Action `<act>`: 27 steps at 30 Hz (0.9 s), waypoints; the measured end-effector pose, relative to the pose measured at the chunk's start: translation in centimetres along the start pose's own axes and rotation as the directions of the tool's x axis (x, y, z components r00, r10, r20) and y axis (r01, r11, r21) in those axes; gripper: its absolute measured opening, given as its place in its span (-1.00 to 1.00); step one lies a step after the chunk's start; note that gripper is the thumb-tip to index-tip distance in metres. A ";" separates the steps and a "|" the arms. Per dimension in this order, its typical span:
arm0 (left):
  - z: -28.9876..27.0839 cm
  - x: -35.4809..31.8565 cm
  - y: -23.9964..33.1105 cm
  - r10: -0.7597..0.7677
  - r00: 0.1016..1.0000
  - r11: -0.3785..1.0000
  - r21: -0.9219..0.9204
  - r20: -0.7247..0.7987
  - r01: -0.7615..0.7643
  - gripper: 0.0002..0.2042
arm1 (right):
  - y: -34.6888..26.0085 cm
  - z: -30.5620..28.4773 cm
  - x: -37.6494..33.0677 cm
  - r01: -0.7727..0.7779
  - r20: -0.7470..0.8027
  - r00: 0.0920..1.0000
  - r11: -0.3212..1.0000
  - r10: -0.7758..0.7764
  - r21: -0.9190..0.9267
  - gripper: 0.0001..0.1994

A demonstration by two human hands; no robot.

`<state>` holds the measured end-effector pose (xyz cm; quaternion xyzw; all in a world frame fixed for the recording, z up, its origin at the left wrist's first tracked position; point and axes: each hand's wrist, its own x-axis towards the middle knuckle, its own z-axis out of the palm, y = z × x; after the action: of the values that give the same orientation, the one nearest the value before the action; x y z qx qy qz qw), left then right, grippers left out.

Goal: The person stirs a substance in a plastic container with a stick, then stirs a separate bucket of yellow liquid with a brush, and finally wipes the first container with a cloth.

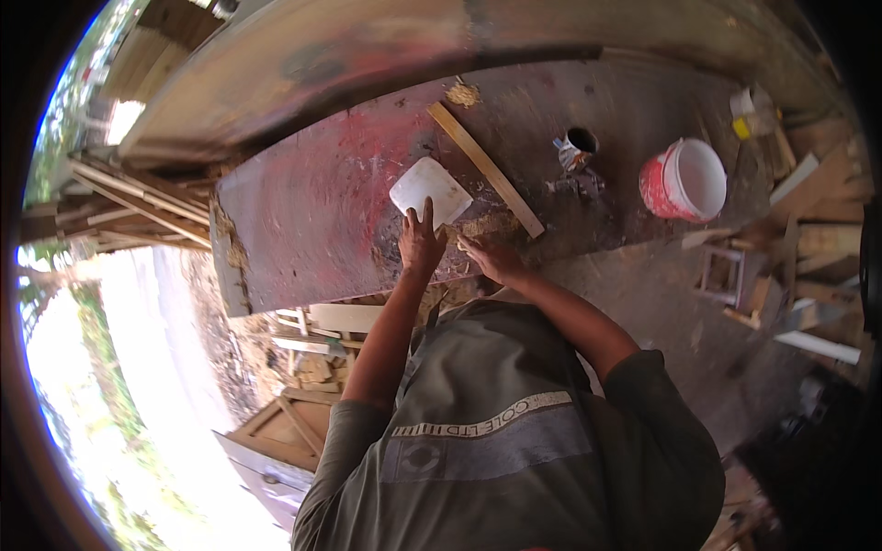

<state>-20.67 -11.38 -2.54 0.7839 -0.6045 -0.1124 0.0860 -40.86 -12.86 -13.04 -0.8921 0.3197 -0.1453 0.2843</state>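
This is an open-air woodworking yard, rough and makeshift. A large weathered hull-like timber surface (312, 211), stained red and grey, serves as the worktop, with a loose wooden batten (487, 170) lying across it. A paint-smeared red bucket (684, 181) with a white inside stands on it, near a small tin (577, 147). Offcuts and planks (808, 239) litter the ground at the right, stacked boards (138, 207) sit at the left, and daylight and greenery (101, 404) show beyond, with no walls enclosing the spot.
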 end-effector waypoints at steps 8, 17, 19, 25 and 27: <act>0.5 2.9 0.2 0.082 0.968 0.968 0.211 0.238 -0.134 -0.18 | -1.2 4.0 0.6 -0.044 -0.128 0.991 0.999 0.042 -0.019 -0.34; 2.1 5.0 -0.4 0.240 0.951 0.920 0.268 0.193 -0.287 -0.18 | -0.3 2.7 1.5 -0.260 -0.254 0.929 0.963 0.269 0.072 -0.50; 1.8 6.0 0.1 0.229 0.947 0.908 0.301 0.224 -0.291 -0.19 | -1.8 3.1 0.9 -0.268 -0.198 0.938 0.958 0.283 0.101 -0.49; 1.8 6.7 0.1 0.261 0.930 0.868 0.359 0.260 -0.344 -0.22 | -0.5 3.5 0.8 -0.236 -0.360 0.893 0.962 0.270 0.136 -0.54; 2.3 7.0 -0.1 0.266 0.934 0.873 0.351 0.237 -0.338 -0.21 | 0.4 2.8 1.0 -0.309 -0.278 0.904 0.945 0.326 0.105 -0.55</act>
<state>-19.49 -18.12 -5.31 0.6673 -0.7353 -0.0471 -0.1089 -39.07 -12.63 -15.47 -0.7881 0.4946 -0.2362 0.2801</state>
